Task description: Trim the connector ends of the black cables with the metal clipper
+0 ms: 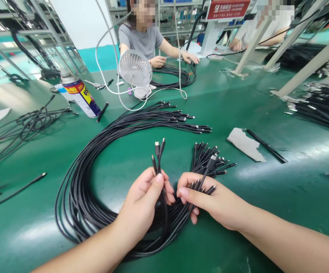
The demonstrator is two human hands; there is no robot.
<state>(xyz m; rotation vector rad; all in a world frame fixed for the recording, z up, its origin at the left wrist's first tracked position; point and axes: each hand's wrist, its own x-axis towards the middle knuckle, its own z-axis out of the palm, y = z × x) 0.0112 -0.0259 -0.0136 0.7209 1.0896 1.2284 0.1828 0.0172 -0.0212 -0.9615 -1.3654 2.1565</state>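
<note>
My left hand is closed around a few black cables, their metal-tipped plugs pointing up above the thumb. Beside it, my right hand pinches several more black cables, and a larger plug stands out over its fingers. A thick bundle of black cables curves in a large loop across the green table, passing beneath both hands. One set of its plug ends lies fanned out at the far side. More plug ends are clustered just beyond my right hand.
A spray can and a small white fan stand at the back left. Loose cables lie left. Torn paper and a black strip lie right. Across the table, a person handles coiled cables.
</note>
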